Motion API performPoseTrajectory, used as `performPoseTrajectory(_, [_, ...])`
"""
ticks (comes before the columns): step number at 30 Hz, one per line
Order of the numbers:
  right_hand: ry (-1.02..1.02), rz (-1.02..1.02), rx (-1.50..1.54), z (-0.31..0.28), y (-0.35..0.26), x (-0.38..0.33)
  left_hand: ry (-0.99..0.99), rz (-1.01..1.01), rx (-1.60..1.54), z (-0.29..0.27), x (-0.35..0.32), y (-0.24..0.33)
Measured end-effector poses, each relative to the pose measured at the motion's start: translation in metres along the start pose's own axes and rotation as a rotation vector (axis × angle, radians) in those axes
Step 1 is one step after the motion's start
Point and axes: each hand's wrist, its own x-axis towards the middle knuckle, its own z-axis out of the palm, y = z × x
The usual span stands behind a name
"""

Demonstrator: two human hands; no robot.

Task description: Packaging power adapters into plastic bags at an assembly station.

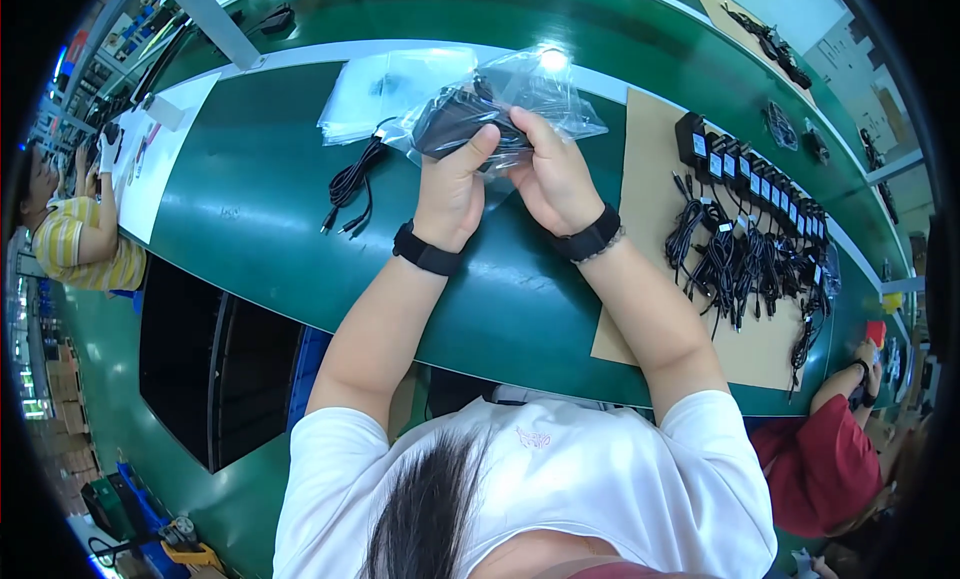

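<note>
Green, glossy workbench beneath two bare hands: left hand and right hand together grip a clear plastic bag with a black boxy device inside. Left of them lie a coiled black cable and flat translucent plastic bags; right, black power adapters line a brown cardboard sheet.

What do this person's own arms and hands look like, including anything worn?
The left hand and right hand are ungloved, each with a wide black wristband; a thin bracelet sits beside the right one. The white sleeves are short.
</note>
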Motion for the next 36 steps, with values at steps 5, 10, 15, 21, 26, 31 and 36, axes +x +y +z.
performPoseTrajectory(5, [0.224, -0.346, -0.351, 0.004, -0.016, -0.004, -0.016, -0.09, 0.081, 0.01, 0.002, -0.003])
performPoseTrajectory(10, [0.237, -0.716, -1.112, -0.025, -0.024, 0.002, 0.024, 0.033, 0.525, 0.003, 0.01, 0.02])
performPoseTrajectory(15, [0.092, -0.811, -1.371, -0.015, -0.002, -0.006, 0.047, -0.133, 0.568, 0.0, 0.006, 0.013])
performPoseTrajectory(21, [0.204, -0.018, -0.523, -0.006, -0.013, 0.001, 0.116, 0.324, 1.034, -0.003, 0.002, 0.012])
performPoseTrajectory(26, [0.149, 0.004, -0.347, -0.008, -0.018, 0.0, 0.101, 0.043, 0.587, 0.003, 0.004, 0.019])
performPoseTrajectory(31, [0.173, -0.276, -0.577, -0.021, -0.013, 0.001, 0.06, -0.336, 0.389, -0.003, 0.011, 0.029])
performPoseTrajectory(36, [0.076, -0.454, -0.851, -0.018, -0.012, -0.001, 0.116, -0.369, 0.301, 0.007, 0.008, 0.037])
